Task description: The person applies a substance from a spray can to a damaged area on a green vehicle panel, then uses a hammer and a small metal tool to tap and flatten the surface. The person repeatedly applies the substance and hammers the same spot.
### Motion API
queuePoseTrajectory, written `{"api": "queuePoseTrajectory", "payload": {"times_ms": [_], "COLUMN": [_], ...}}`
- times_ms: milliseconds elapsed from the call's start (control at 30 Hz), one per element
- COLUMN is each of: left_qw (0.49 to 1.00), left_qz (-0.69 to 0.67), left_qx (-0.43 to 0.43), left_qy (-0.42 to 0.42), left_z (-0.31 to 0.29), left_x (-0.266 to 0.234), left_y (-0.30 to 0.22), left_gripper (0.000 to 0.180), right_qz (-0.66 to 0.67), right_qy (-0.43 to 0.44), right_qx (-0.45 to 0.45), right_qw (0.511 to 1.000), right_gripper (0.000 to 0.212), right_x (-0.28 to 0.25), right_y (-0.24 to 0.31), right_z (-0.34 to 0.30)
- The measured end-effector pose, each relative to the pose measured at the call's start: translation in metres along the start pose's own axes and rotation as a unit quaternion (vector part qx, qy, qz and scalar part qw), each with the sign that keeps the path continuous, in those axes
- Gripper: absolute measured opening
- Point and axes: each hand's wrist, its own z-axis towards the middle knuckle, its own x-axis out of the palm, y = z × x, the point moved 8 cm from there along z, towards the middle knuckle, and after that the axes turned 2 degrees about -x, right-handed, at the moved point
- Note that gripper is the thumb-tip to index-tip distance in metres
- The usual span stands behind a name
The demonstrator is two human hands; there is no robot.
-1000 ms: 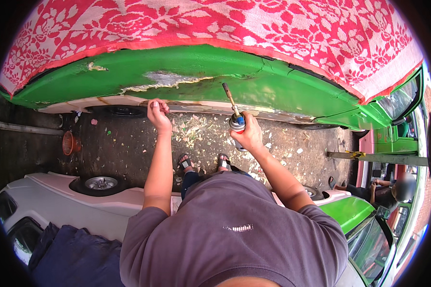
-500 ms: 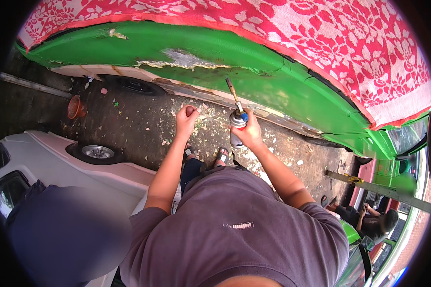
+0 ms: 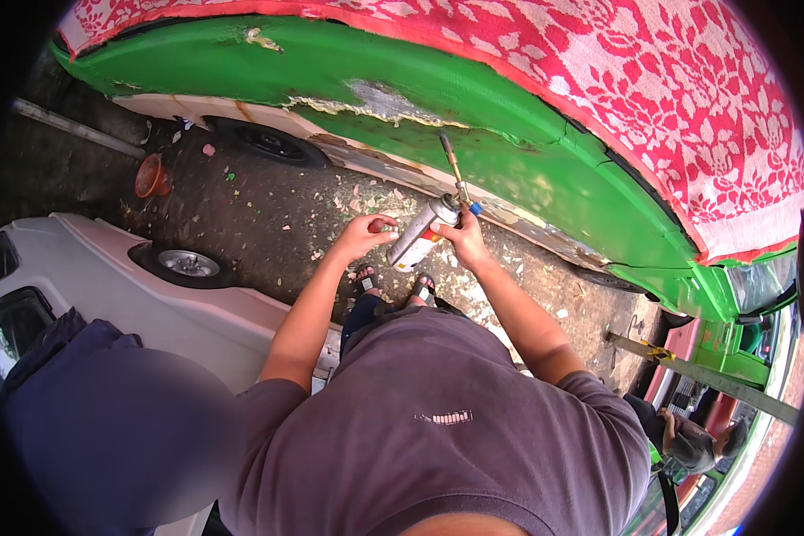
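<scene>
In my right hand (image 3: 469,241) is a blowtorch on a gas canister (image 3: 413,239), gripped near its top. The canister leans down to the left, and the metal nozzle (image 3: 454,161) points up toward the green car's side (image 3: 509,165). No flame can be made out. My left hand (image 3: 359,238) is closed beside the lower canister, with a small brownish thing (image 3: 383,227) showing at its fingers; its kind is unclear. Ahead, the car's paint is broken by a bare grey patch (image 3: 380,96) with a ragged pale edge.
A red patterned cloth (image 3: 616,98) covers the car's upper part. Paint flakes (image 3: 357,192) litter the ground. Behind to the left stands a white car (image 3: 107,295), with a person's dark cap (image 3: 116,429) near it. An orange pot (image 3: 152,176) and a pole (image 3: 715,375) stand around; another person (image 3: 688,438) sits at right.
The canister has swung from nearly upright to a slant, its base now to the left near my left hand. My left hand has moved right, toward it. The view has shifted slightly.
</scene>
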Motion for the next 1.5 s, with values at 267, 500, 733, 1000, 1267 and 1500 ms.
{"api": "queuePoseTrajectory", "payload": {"times_ms": [267,500,733,1000,1267,1500], "left_qw": [0.996,0.993,0.996,0.996,0.997,0.995], "left_qz": [-0.070,-0.089,-0.029,0.014,-0.014,-0.016], "left_qx": [-0.037,-0.073,-0.081,-0.086,-0.077,-0.097], "left_qy": [0.041,0.034,0.022,0.019,0.002,-0.027], "left_z": [-0.050,-0.070,-0.070,-0.056,-0.068,-0.092], "left_x": [-0.026,-0.049,-0.077,-0.095,-0.107,-0.114], "left_y": [0.044,0.067,0.037,0.036,0.043,0.039], "left_gripper": [0.072,0.068,0.059,0.064,0.059,0.055], "right_qz": [0.112,0.112,0.039,0.062,0.022,-0.032], "right_qy": [0.082,0.123,0.116,0.091,0.042,0.081], "right_qx": [0.103,0.152,0.172,0.160,0.185,0.223], "right_qw": [0.985,0.974,0.977,0.981,0.982,0.971], "right_gripper": [0.072,0.059,0.054,0.055,0.048,0.045], "right_x": [0.077,0.119,0.117,0.108,0.083,0.101], "right_y": [-0.051,-0.072,-0.079,-0.075,-0.063,-0.060], "right_z": [0.007,0.015,0.027,0.036,0.040,0.046]}}
